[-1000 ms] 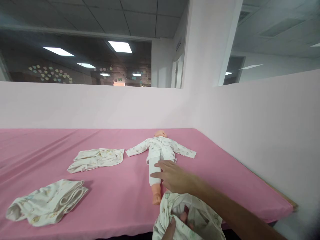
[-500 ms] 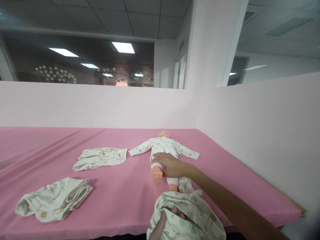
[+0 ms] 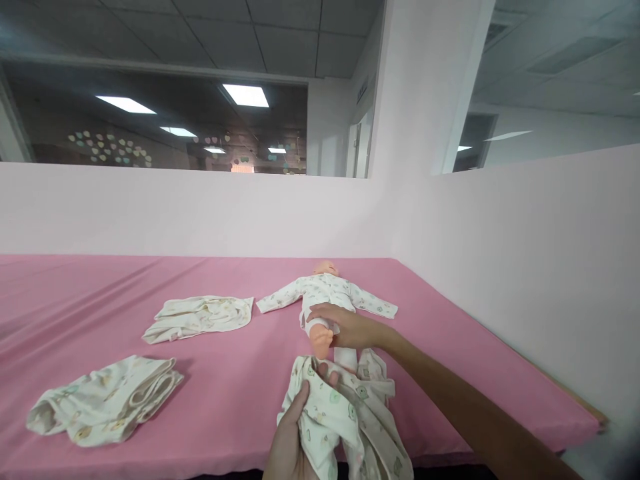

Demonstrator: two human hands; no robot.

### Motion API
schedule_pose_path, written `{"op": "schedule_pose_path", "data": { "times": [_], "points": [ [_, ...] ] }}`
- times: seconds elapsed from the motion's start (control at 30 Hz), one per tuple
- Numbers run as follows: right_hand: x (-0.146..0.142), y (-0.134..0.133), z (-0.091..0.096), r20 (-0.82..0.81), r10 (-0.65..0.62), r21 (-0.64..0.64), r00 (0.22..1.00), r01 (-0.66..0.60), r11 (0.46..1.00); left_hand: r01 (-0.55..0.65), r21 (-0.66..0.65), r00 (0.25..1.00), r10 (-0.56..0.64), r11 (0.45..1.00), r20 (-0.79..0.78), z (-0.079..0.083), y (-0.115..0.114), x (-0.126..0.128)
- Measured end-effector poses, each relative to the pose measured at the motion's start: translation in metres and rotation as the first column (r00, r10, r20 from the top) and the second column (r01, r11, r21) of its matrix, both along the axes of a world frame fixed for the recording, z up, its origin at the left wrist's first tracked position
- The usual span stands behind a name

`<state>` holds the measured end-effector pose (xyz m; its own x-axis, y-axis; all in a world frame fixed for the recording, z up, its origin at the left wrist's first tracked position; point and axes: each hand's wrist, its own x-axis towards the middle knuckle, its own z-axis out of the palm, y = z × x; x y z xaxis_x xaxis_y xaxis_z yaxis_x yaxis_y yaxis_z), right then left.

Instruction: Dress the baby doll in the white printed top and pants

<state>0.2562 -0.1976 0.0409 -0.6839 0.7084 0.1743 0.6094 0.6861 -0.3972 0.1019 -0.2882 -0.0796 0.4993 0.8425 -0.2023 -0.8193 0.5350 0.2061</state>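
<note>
A baby doll (image 3: 325, 287) lies on its back with its head away from me, arms out to both sides in a white printed long-sleeved top. My right hand (image 3: 345, 327) is wrapped around the lower part of one leg, whose bare foot (image 3: 321, 341) points toward me. In my left hand (image 3: 293, 427) is a white baby garment with green animal prints, apparently pants (image 3: 350, 413), bunched with its opening just below that foot. My left fingertips show inside the opening. The garment's far part covers the doll's other foot from view.
A folded printed cloth (image 3: 105, 400) lies at the near left, and another white cloth (image 3: 200, 317) farther back. Pink sheeting (image 3: 215, 400) covers the table. White walls (image 3: 200, 210) with windows stand behind and to the right.
My left hand has moved the garment up and to the left, bringing its opening to the doll's foot. The held foot is raised slightly and shifted right; my right hand stays on the leg.
</note>
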Motion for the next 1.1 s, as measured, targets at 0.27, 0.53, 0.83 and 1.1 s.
{"op": "schedule_pose_path", "data": {
  "times": [0.27, 0.53, 0.83, 1.1],
  "points": [
    [-0.004, -0.006, -0.010, 0.012, -0.101, -0.035, 0.995, 0.102, 0.994, 0.042, 0.170, 0.999, -0.046, 0.984, 0.022, 0.011, -0.003, -0.009],
    [-0.011, -0.021, -0.029, 0.114, -0.138, 0.172, 0.984, 0.117, 0.978, 0.005, 0.270, 0.997, -0.027, 0.963, 0.075, 0.021, -0.002, -0.011],
    [-0.022, -0.058, -0.023, -0.130, -0.238, -0.170, 0.962, 0.215, 0.962, 0.022, 0.312, 0.992, -0.059, 0.950, 0.110, 0.004, 0.010, -0.007],
    [-0.046, -0.121, -0.033, -0.006, -0.454, -0.098, 0.891, 0.451, 0.887, 0.030, 0.253, 0.997, -0.049, 0.967, 0.066, 0.015, -0.002, -0.003]
  ]
}}
